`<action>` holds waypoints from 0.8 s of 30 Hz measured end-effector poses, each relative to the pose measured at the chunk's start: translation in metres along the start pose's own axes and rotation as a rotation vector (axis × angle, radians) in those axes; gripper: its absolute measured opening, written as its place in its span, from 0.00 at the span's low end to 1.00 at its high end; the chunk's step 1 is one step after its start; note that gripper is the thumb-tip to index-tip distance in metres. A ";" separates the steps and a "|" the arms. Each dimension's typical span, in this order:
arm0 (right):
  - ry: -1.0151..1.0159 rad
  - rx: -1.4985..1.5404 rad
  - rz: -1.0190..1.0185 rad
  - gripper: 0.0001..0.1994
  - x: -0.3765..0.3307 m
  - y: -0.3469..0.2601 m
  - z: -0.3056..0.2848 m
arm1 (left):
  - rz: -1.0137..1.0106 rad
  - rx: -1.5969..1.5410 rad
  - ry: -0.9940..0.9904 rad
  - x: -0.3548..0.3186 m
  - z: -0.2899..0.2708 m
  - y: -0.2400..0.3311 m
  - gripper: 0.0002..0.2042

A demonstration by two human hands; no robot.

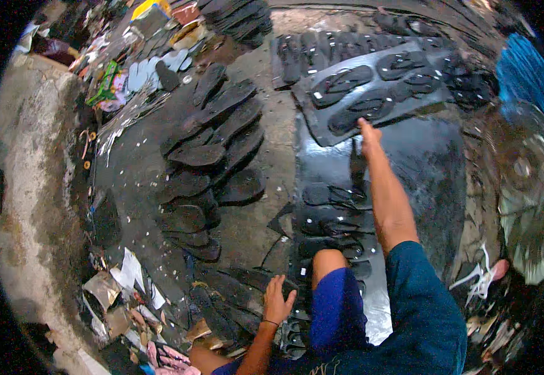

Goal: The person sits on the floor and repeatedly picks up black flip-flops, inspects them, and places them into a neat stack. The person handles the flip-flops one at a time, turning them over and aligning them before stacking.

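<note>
Your right hand (368,134) grip is closed down on the near edge of a grey rubber sheet (322,122), fingers folded over it, arm stretched fully forward; whether the thumb sits beneath the edge cannot be told. The sheet lies tilted, its near corner apparently lifted off the glossy black sheet (434,169) under your arm, which would fit your hold at the edge rather than the middle. Cut sandal soles with straps (347,78) rest in the grey sheet just beyond your fingertips, seated in their punched outlines. Your left hand (278,300) is spread flat, fingers apart, pressed on the floor beside your bent knee (328,259); it holds nothing and looks to be bracing your lean. To the left of that hand, dark soles are stacked in an overlapping pile (212,162), fanned so each stays reachable. Offcuts and paper scraps (122,281) lie further left, against the wall.
</note>
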State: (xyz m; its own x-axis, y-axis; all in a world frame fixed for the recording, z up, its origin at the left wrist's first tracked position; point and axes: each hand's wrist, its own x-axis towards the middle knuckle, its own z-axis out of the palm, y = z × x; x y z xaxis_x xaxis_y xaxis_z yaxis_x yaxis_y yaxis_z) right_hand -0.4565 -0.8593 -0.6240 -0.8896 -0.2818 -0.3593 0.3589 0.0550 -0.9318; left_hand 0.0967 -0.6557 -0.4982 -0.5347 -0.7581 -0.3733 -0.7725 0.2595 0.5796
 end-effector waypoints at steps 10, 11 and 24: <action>-0.512 0.712 0.086 0.19 -0.050 -0.141 0.122 | -0.129 -0.141 0.044 0.074 -0.052 0.071 0.23; -0.453 0.699 0.115 0.17 -0.045 -0.149 0.147 | -0.084 -0.132 0.080 0.092 -0.058 0.070 0.23; -0.829 -0.585 -0.264 0.22 -0.261 0.125 0.129 | 0.115 0.166 0.272 0.222 -0.078 0.015 0.23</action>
State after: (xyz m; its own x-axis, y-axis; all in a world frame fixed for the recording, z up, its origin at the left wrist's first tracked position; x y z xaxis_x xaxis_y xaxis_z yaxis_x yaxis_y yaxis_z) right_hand -0.1429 -0.9027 -0.6400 -0.3683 -0.9083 -0.1984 -0.2080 0.2885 -0.9346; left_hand -0.0066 -0.8669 -0.5158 -0.5279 -0.8443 -0.0922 -0.7696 0.4296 0.4723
